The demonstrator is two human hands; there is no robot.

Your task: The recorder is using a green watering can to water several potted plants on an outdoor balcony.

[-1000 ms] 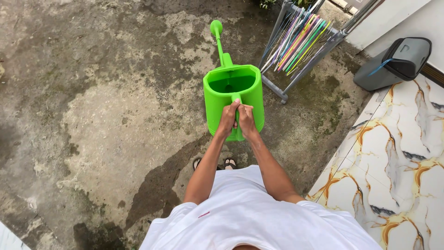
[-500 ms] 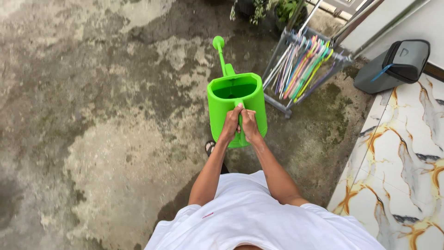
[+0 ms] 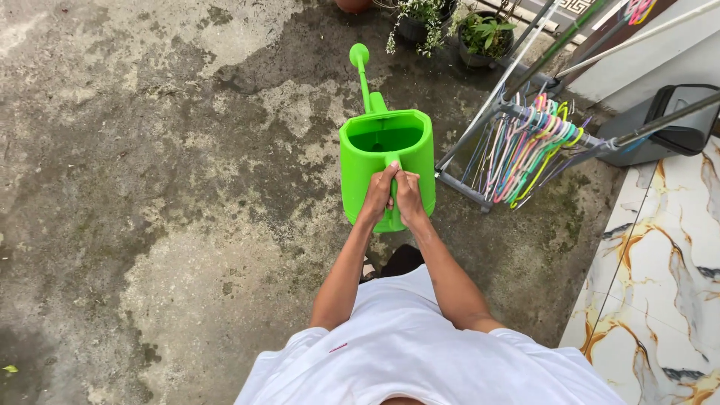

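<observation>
- Carried forward: bright green plastic watering can (image 3: 386, 161), now near potted plants (image 3: 450, 26).
- Left hand (image 3: 376, 196), right hand (image 3: 409, 199) clamped on handle.
- Interior shadowed, contents unclear.
- Hanger rack (image 3: 525, 150) just right; open concrete left.

Both arms out front, left hand (image 3: 376, 193) & right hand (image 3: 409, 196) side-by-side, grip closed.

A home's outdoor yard. Stained, mossy concrete ground (image 3: 150, 187) meets a marble-patterned tiled porch (image 3: 660, 277). Potted plants (image 3: 484, 34) and a rack of coloured hangers (image 3: 525, 146) stand nearby.
</observation>
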